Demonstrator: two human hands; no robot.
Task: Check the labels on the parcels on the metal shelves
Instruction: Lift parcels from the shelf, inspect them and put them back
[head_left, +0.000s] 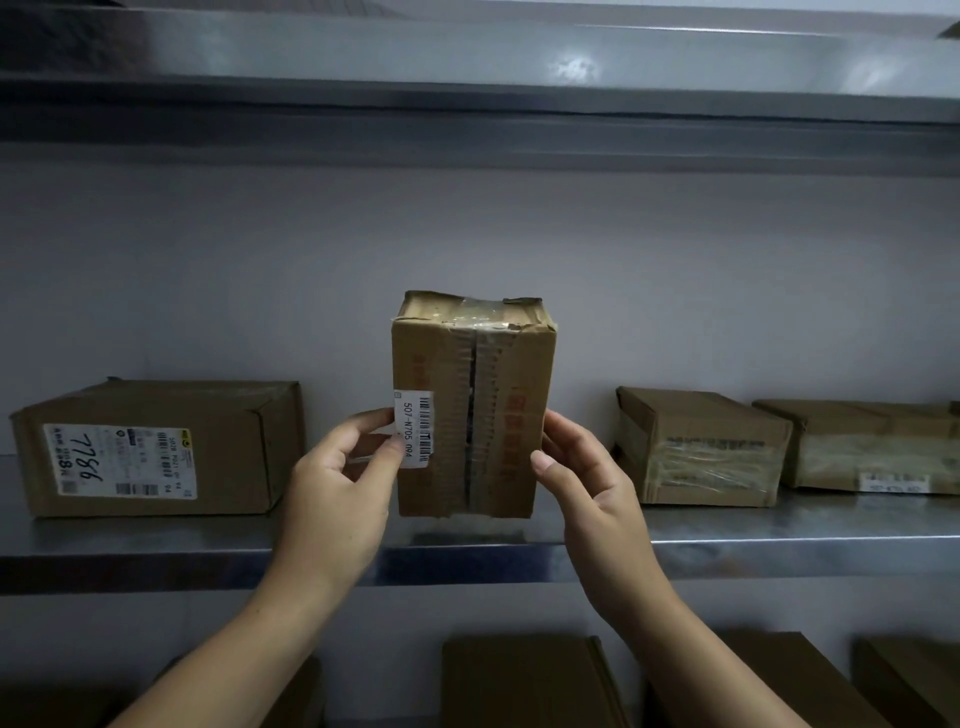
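Observation:
A tall taped cardboard parcel (470, 405) stands on end on the metal shelf (727, 551), in the middle of the view. Both hands hold it by its sides. My left hand (337, 483) grips the left edge, thumb on a small white barcode label (414, 428) that wraps round that corner. My right hand (576, 467) grips the right edge, thumb on the front face. The label reads sideways, with a code printed beside the barcode.
A wide box with a large white label (156, 449) lies at the left. Two flat taped boxes (701, 452) (872, 447) lie at the right. Another metal shelf (467, 67) runs overhead. More cardboard boxes (524, 680) sit on the level below.

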